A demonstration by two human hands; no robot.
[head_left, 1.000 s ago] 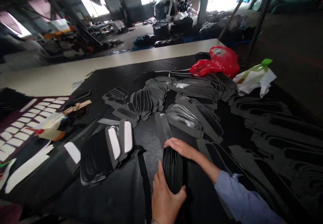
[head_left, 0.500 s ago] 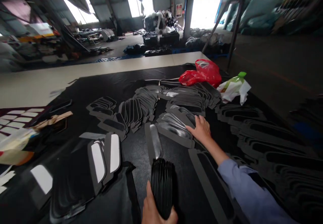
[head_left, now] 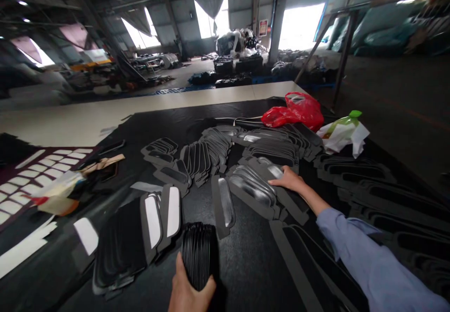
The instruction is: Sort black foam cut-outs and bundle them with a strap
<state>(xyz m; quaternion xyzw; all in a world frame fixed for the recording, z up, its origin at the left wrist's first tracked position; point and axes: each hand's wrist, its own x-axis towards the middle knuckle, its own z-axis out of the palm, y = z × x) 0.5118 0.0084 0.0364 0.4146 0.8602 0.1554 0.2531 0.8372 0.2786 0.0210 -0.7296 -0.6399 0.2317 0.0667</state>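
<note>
Since half a second ago, right hand (head_left: 288, 179) is settling flat, fingers spread, on the fanned grey pieces (head_left: 255, 187) at 1 o'clock. Left hand (head_left: 188, 293) is gripping the black stack (head_left: 199, 255) at 6 o'clock; stack risks splaying if the grip is slackening. Red bag (head_left: 298, 110) at 2 o'clock: contents hidden.

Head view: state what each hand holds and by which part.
The left hand grips the near end of a stack of black oval pieces. The right hand holds nothing; it rests flat on the fanned grey frame pieces.
</note>
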